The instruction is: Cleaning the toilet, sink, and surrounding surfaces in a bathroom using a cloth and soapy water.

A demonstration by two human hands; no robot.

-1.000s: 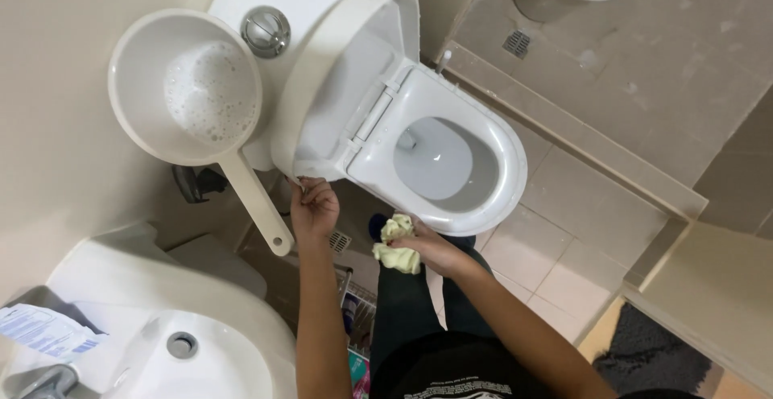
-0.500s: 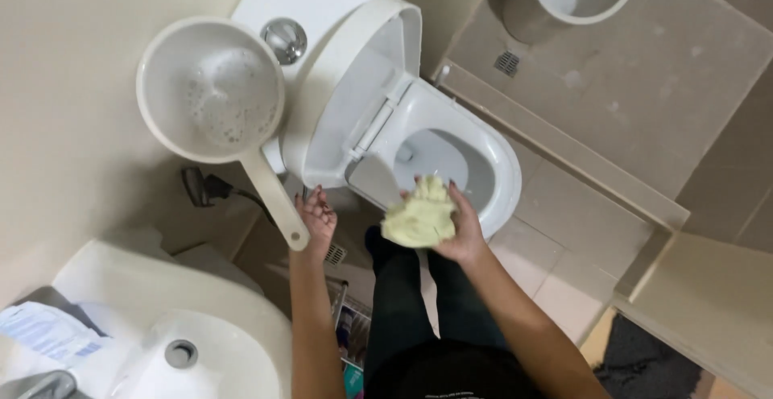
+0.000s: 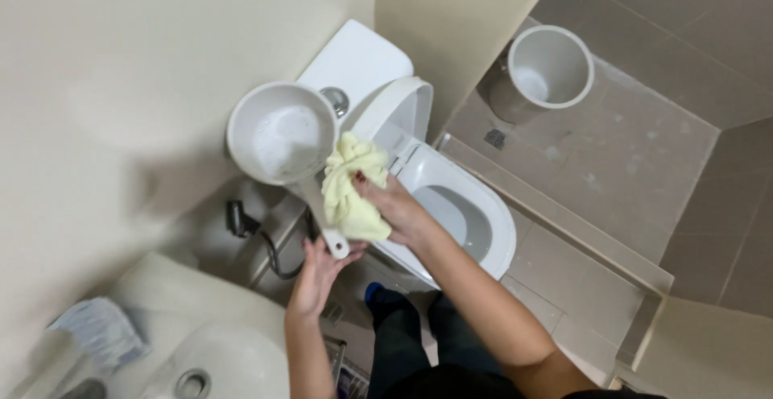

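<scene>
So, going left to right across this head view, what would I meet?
Sink → white dipper → yellow cloth in the right hand → toilet bowl → grey bucket.

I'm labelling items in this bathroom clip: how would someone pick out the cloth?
Start at the white toilet against the wall. Just left of its raised lid, the right hand holds the cloth against the handle of a white dipper. It is the only soft, crumpled, pale yellow thing among hard white fixtures.

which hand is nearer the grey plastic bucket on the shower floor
Right. The right hand, gripping a yellow cloth, is over the toilet, closer to the bucket; the left hand holds the dipper handle farther away.
</scene>
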